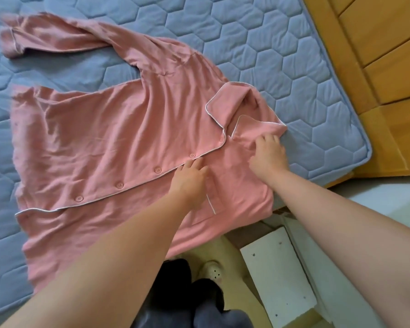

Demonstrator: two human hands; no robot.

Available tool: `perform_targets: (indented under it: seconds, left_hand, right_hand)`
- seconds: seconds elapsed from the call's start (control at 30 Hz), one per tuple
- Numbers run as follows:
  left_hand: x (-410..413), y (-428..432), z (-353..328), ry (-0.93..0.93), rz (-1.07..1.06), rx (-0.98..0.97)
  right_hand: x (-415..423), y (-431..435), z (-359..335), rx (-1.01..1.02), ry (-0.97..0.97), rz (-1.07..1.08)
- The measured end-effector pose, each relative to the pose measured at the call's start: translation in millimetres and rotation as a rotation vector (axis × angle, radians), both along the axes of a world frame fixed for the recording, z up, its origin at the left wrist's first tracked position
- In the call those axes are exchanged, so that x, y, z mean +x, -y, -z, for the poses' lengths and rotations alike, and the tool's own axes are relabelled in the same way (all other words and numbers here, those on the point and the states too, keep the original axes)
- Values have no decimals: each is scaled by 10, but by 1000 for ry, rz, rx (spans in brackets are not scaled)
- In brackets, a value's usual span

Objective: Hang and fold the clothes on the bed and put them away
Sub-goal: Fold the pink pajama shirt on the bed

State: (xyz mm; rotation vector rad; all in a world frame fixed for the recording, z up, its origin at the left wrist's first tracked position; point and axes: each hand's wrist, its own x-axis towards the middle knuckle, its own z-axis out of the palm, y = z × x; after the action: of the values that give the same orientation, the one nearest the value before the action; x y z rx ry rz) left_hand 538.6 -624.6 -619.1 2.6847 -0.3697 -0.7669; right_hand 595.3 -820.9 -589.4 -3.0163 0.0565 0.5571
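Soft, floppy pajama shirt [100, 138]; left hand [191, 179] flat-fingered on the placket [137, 183], right hand [268, 155] spread at the collar [225, 102]; I'd grip the shoulders.

We look down on a blue-grey quilted mattress stitched in hexagons [270, 43], its corner near an orange-brown panelled wooden cabinet [376, 43]. Below it we see a pale yellowish floor [234, 254] and a flat white board with small holes [275, 275]. The light is soft and even.
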Motion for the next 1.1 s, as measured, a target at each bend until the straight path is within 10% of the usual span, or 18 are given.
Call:
perform_targets:
  seconds: [0.37,0.6,0.77,0.87,1.0,1.1]
  left_hand:
    - [879,561,61,140,-199,-342]
    - [1466,970,-4,-23,-28,-183]
    - [1350,881,-67,380,140,-363]
    - [1097,788,-23,507,356,-312]
    - [821,820,65,158,537,-60]
    - [690,810,91,-11,294,-26]
  right_hand:
    - [908,377,146,0,-208,49]
    - [869,698,105,229,-174,-239]
    - [746,804,92,96,124,-453]
    - [589,803,78,75,212,-290]
    - [308,852,272,178,-149,106]
    - [212,807,299,412,-134,547]
